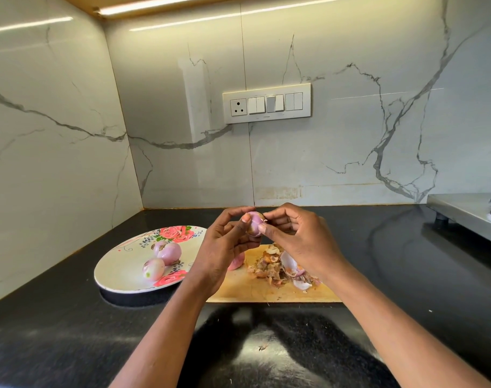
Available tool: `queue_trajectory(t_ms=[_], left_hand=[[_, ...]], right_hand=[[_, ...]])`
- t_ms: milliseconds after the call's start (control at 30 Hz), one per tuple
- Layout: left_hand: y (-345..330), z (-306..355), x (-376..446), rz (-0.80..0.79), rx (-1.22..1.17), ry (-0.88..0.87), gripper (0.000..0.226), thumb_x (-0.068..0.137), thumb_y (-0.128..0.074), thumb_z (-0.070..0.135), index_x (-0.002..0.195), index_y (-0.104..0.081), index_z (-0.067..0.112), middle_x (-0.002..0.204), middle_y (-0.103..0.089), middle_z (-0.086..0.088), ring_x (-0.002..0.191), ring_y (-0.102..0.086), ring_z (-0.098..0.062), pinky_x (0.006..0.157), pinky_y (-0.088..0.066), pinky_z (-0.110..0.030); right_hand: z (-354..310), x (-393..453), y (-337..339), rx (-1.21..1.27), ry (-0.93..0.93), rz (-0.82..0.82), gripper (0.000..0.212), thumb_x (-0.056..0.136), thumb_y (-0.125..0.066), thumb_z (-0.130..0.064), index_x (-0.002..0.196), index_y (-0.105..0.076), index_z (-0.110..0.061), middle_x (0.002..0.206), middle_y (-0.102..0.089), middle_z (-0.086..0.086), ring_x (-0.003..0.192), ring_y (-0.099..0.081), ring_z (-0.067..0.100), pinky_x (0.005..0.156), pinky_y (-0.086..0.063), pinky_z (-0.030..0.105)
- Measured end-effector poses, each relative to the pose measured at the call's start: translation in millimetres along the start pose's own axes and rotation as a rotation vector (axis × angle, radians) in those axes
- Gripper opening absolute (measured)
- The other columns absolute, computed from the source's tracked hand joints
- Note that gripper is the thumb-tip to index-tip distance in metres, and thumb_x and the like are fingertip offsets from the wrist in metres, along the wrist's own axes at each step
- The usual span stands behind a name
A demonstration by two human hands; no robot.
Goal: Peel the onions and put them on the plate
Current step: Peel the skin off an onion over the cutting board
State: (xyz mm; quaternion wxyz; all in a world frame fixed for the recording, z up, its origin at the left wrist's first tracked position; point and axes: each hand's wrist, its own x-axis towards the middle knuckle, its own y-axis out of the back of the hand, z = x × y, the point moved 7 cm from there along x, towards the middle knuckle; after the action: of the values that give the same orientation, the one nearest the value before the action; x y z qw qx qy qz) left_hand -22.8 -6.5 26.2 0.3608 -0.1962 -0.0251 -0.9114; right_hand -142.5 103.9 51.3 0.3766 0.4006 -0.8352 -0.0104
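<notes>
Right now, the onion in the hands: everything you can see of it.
The onion is small, rounded and pale pink-purple, with a smooth, glossy surface and a brownish patch low on its left side. It is held in the air above the far edge of the board, between both hands. The left hand pinches it from the left, and the right hand pinches a whitish flake of skin at its upper right. Its far side is hidden.

Small onion (255, 223) between both hands (266, 242) above cutting board (266, 292)
</notes>
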Motion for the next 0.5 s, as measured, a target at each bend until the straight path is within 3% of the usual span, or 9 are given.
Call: queue_trajectory(t_ms=[200, 500], left_hand=[[-0.1, 0.6, -0.4, 0.007, -0.014, -0.011, 0.031, 0.097, -0.06, 0.023, 0.126, -0.064, 0.015, 0.108, -0.075, -0.014, 0.096, -0.073, -0.025, 0.091, -0.059, -0.037], [-1.4, 2.6, -1.7, 0.003, -0.012, -0.028, 0.037, 0.091, -0.063, 0.028, 0.125, -0.064, 0.014, 0.108, -0.075, -0.011, 0.095, -0.073, -0.023, 0.086, -0.059, -0.031]], right_hand=[[0.0, 1.2, 3.5, 0.02, 0.048, 0.068, 0.02, 0.083, -0.082, -0.025, 0.103, -0.078, -0.021, 0.095, -0.078, -0.009, 0.089, -0.073, 0.003, 0.081, -0.061, 0.027], [-0.7, 0.6, 5.6, -0.066, 0.102, 0.151, 0.009, 0.088, -0.076, -0.025, 0.094, -0.077, -0.018, 0.086, -0.075, -0.012, 0.081, -0.07, 0.003, 0.072, -0.056, 0.017]])
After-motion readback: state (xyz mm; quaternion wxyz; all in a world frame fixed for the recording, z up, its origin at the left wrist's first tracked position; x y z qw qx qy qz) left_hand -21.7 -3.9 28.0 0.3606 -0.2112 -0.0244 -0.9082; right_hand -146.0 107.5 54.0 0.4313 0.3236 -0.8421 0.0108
